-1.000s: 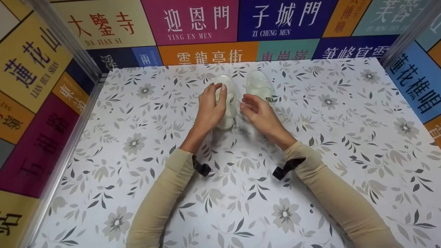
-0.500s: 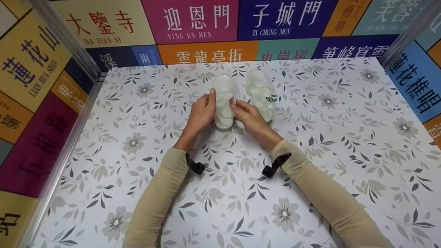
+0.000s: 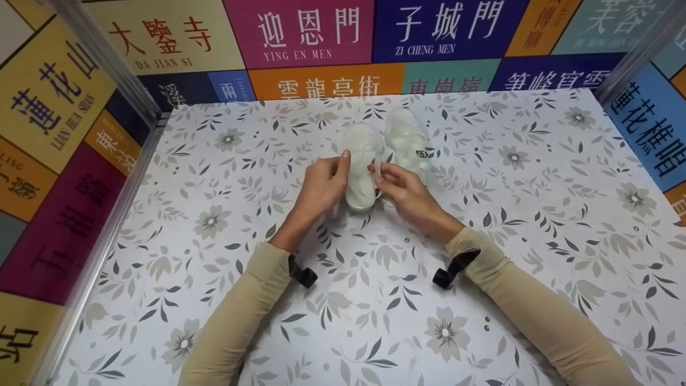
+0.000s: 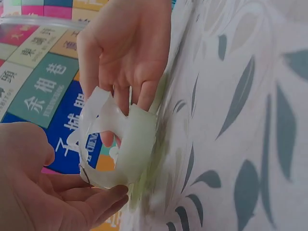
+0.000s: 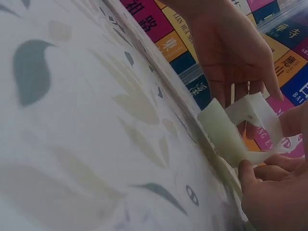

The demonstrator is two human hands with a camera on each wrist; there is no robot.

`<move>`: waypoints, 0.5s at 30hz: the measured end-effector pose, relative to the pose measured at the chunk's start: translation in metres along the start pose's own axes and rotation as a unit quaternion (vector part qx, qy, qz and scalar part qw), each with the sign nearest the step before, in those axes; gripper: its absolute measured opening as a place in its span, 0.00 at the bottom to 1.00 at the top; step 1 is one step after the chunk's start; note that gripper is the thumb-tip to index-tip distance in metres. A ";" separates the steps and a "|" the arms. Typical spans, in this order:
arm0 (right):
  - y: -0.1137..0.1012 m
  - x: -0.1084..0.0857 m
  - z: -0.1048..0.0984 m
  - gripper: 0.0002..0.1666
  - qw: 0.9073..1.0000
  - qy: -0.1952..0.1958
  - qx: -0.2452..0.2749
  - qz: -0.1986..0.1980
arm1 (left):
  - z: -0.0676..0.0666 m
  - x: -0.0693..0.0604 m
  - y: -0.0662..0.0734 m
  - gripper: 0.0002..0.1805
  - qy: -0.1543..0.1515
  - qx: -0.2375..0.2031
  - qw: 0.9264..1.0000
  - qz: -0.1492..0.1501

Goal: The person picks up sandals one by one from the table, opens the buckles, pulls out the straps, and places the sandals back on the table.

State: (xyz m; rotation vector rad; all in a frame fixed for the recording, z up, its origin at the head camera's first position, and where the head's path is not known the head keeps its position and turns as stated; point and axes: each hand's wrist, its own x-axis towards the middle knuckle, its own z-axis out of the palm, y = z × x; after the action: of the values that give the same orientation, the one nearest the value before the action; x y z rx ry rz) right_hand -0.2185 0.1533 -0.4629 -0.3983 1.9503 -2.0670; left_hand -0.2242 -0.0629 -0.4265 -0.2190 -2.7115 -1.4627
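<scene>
A pale, translucent sandal [image 3: 360, 187] lies on the table, toe pointing away, between my two hands. My left hand [image 3: 326, 181] grips its left side, thumb along the edge. On the other side, my right hand [image 3: 410, 190] pinches a thin strap [image 3: 378, 169] that stands out from the sandal. In the left wrist view the raised heel part [image 4: 137, 144] and looped straps show between both hands. A second matching sandal [image 3: 404, 131] lies just behind and to the right, with a small dark label [image 3: 422, 154]; my right hand partly covers its heel.
White floral paper covers the table [image 3: 214, 279]. Coloured panels with Chinese lettering [image 3: 311, 32] rise behind it and at both sides. A clear edge strip [image 3: 102, 241] runs along the left side. Black camera straps [image 3: 304, 274] sit on both wrists.
The left sandal has shifted slightly right and nearer. Its strap now stands pulled out to the right in my right hand, which came in from beside it. My left hand moved down off the sandal's top.
</scene>
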 end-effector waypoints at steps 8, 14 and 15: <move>-0.003 -0.030 -0.011 0.28 0.999 -0.031 0.009 -0.005 | 0.007 -0.017 0.012 0.30 -0.020 -0.002 1.000 0.021; -0.002 -0.051 -0.019 0.29 0.999 -0.048 -0.002 0.005 | 0.010 -0.025 0.016 0.30 -0.047 -0.002 0.999 0.022; -0.002 -0.054 -0.021 0.29 0.999 -0.051 -0.007 0.008 | 0.010 -0.026 0.016 0.30 -0.052 -0.002 0.998 0.019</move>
State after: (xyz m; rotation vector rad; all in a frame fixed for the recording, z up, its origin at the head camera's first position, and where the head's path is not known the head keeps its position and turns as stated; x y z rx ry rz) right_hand -0.1766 0.1932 -0.4627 -0.4788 1.9037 -1.9829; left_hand -0.1960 -0.0485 -0.4219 -0.3552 -2.7680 -1.4867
